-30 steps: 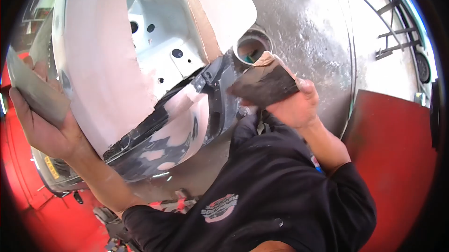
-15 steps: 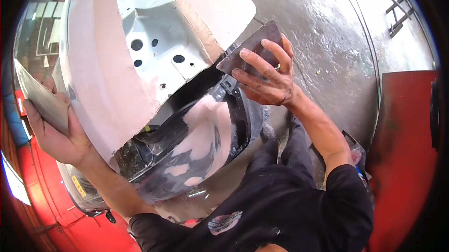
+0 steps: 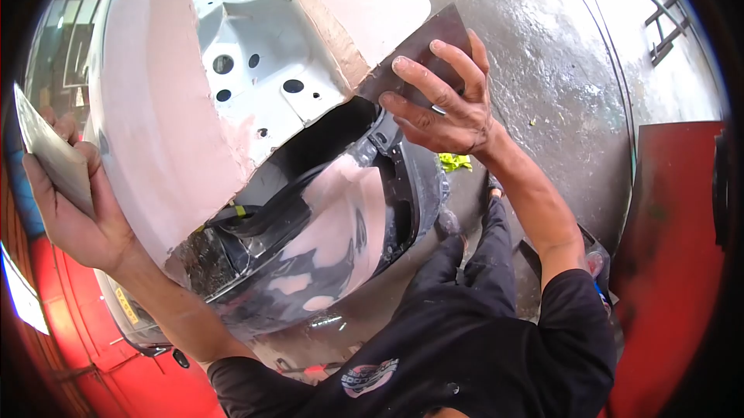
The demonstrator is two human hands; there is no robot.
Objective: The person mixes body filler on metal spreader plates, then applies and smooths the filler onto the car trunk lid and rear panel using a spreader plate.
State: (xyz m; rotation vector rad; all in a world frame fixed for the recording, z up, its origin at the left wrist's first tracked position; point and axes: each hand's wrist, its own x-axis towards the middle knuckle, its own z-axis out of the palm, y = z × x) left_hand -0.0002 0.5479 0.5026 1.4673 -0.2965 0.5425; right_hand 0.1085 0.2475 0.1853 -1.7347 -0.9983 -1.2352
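Note:
At the left edge of the view, my left hand grips a flat pale grey sheet between thumb and fingers. My right hand has its fingers bent across a dark, flat rectangular spreader-like sheet, held tilted; the thumb is hidden. This dark sheet appears in front of the corner of a white car body panel, whether touching I cannot tell. Pink filler covers broad bands of the panel. Below it lies a dark bumper with pink filler patches.
A dark gap separates panel and bumper. Yellow-green crumpled material lies on the grey floor near my feet. A red panel stands at the right, a metal frame at upper right. Red bodywork is at the left.
My left hand and its pale sheet have shifted slightly left. The dark sheet in my right hand has risen a little. More of the gap and the yellow-green material now shows.

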